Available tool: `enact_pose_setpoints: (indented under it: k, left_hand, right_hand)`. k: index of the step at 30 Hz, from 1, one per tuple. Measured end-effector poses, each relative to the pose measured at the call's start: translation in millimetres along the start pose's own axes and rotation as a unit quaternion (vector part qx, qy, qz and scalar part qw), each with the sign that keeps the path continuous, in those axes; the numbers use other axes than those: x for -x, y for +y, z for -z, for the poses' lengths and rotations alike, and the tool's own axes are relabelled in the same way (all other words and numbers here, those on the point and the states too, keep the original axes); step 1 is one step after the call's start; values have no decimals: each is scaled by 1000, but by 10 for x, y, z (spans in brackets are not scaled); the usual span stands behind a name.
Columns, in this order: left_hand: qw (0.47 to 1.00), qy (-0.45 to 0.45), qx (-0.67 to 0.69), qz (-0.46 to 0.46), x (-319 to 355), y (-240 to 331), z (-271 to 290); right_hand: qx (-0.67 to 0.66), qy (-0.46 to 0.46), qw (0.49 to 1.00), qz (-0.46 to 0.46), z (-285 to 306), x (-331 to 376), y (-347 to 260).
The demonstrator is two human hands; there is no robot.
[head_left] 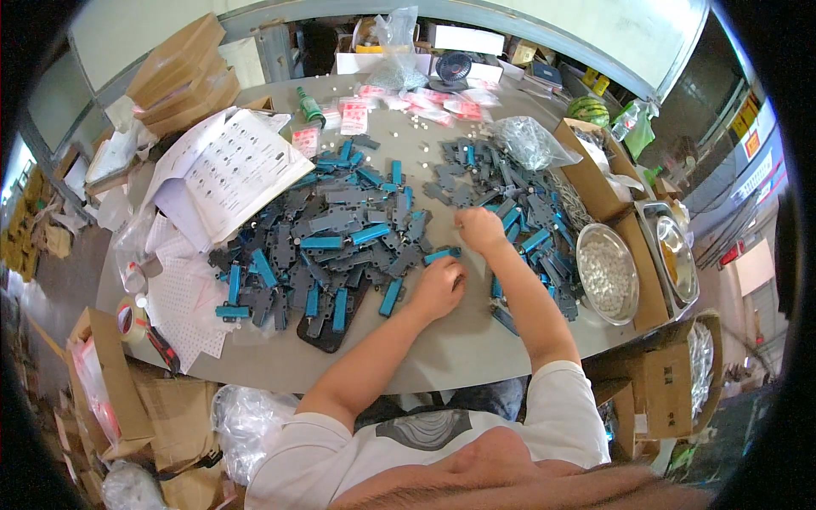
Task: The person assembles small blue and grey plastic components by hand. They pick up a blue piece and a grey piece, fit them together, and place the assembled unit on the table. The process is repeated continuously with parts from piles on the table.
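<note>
A small blue and grey plastic part (441,253) lies on the grey table (442,348) between the two hands, at the near edge of the heaps. The left hand (438,287) sits just below it with fingers curled toward its end; whether the fingertips pinch it or only touch it is too small to make out. The right hand (479,228) is closed in a loose fist just above and to the right of the part, knuckles up, and anything inside it is hidden by the fingers.

To the left spreads a large pile of grey and blue parts (323,246), partly covering a dark flat tray (327,333) whose shape is mostly concealed. A second, greyer pile (501,187) runs behind the right hand, and the right forearm hides its near portion.

A steel bowl of small white pieces (606,274) stands to the right, beside a cardboard box (595,174) cut by the lens curve. A crumpled clear bag (529,140) rests on the far pile. Printed white sheets (225,170) lie at the left, with a tape roll (129,319) at the table edge. A small fan (453,68) stands at the far side; things beyond it blur together.
</note>
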State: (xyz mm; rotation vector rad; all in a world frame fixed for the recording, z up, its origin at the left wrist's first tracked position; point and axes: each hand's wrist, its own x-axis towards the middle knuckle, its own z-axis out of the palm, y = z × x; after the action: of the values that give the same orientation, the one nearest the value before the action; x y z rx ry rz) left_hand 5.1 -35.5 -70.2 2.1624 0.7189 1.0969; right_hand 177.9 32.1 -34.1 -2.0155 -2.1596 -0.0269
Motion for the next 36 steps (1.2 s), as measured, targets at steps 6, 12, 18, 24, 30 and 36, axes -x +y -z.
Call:
enact_pose_setpoints:
  k: [6,12,18,24,30,36]
  left_hand:
    - [1000,5,5,7,-6,56,12]
    - [1000,15,1,10,8,12,24]
    - [1000,2,13,5,-15,8,7]
    - [1000,-2,14,15,10,-36,-9]
    - [1000,-1,8,-2,-18,-20,-42]
    - [1000,-17,-7,11,-20,17,25]
  right_hand:
    - [-5,-72,997,-28,329,6,389]
    - [156,-100,982,-35,208,-93,144]
    - [-9,-68,997,-38,322,7,361]
    - [5,40,979,-197,910,930,814]
    - [244,195,922,-226,1009,1525,1064]
    - [-26,61,987,-148,340,1189,-28]
